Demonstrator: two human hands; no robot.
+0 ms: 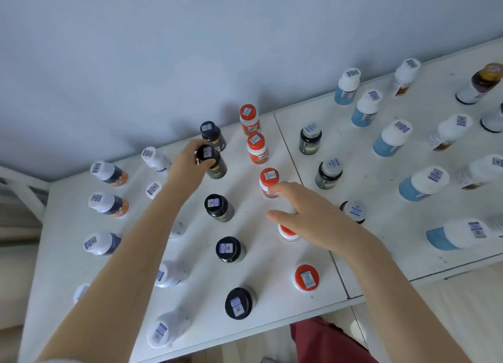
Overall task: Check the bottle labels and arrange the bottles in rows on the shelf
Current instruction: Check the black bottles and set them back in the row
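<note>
Shelf (258, 256) against a pale wall (163, 49); bottles stand in rows, black ones (219, 207) mid, blue-labelled ones (386, 142) right. Left hand (187, 161): fingers curl round a black bottle (216, 168) near the back. Right hand (313, 213): fingers wide over a red-capped bottle (288, 233); contact unclear.

A bare lane of shelf (264, 267) runs from the front edge to the wall (190, 49) between the black-capped bottles (228, 249) and red-capped bottles (307, 277). The right hand (313, 215), fingers spread, overhangs its right side. The left hand (187, 161) grips one black bottle (216, 166), its forearm (141, 240) crossing over the white bottles (168, 275), whose gaps are blurred, perhaps wider.
</note>
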